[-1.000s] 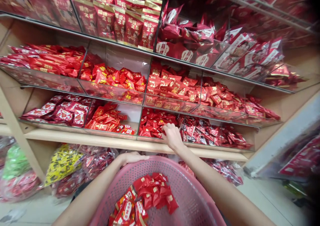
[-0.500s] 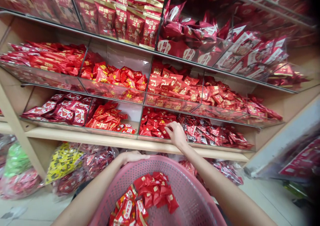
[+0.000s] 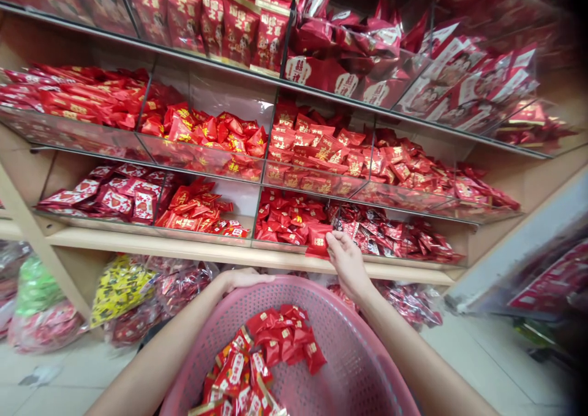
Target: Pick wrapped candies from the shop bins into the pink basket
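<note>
Pinched between the fingers of my right hand (image 3: 345, 258) is a red candy packet (image 3: 318, 240) with gold print. It is just in front of the low clear bin of small red packets (image 3: 287, 220). My left hand (image 3: 245, 279) is closed over the far left rim of a pink perforated plastic basket (image 3: 367, 348). Inside the basket lie several plain red packets (image 3: 287, 337) and, nearer to me, several red packets with white labels (image 3: 234, 373).
Wooden shelves with clear dividers hold rows of red packets (image 3: 316, 149). A light wooden ledge (image 3: 151, 247) runs below the lowest bins. Beneath it are bags of sweets, one with yellow wrappers (image 3: 122, 287). At the left stands a bag with green contents (image 3: 39, 287).
My right hand has moved slightly right and down from the bin, and a red packet now shows in its fingers. My left hand stays at the basket rim.
</note>
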The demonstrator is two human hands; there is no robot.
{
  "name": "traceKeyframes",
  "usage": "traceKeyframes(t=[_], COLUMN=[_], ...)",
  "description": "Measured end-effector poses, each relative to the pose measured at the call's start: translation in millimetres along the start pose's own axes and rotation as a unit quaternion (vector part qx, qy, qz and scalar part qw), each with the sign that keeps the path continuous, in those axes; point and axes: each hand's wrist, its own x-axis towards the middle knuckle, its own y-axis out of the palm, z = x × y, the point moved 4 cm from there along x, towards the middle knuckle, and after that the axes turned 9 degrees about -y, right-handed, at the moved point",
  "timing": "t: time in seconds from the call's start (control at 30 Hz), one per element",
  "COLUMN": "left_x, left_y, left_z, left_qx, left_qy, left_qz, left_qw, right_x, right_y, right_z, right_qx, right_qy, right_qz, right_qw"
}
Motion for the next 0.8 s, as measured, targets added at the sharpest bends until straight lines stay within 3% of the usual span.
traceKeyframes(t=[0.07,0.17,0.27,0.4,0.53,0.6,0.8], left_x=[2,3,2,2,3,4,8], left_y=[0.4,0.0,-1.3,-2.2,1.1,1.8,-2.5], left_z=[1,0,-2,-2,0,1,5], left_qx=[-0.013,-0.009,0.012,0.025,-0.014,-0.022,0.004], left_qy=[-0.013,-0.013,-0.007,0.004,-0.014,-0.019,-0.016], left_qz=[0.012,0.020,0.020,0.010,0.024,0.024,0.005], left_qw=[1.000,1.000,1.000,1.000,1.000,0.999,1.000], right_x=[-18,-49,-71,-82,-79,-78,-80], right_y=[0,-2,-5,-4,-1,1,2], right_z=[-10,-32,-49,-62,-69,-72,-73], right_qx=[0.082,0.130,0.121,0.063,-0.049,-0.099,-0.196], right_qy=[0.107,0.282,0.351,0.309,0.176,0.124,0.071], right_qz=[-0.003,0.005,0.038,0.142,0.232,0.269,0.321], right_qw=[0.991,0.950,0.928,0.938,0.955,0.950,0.924])
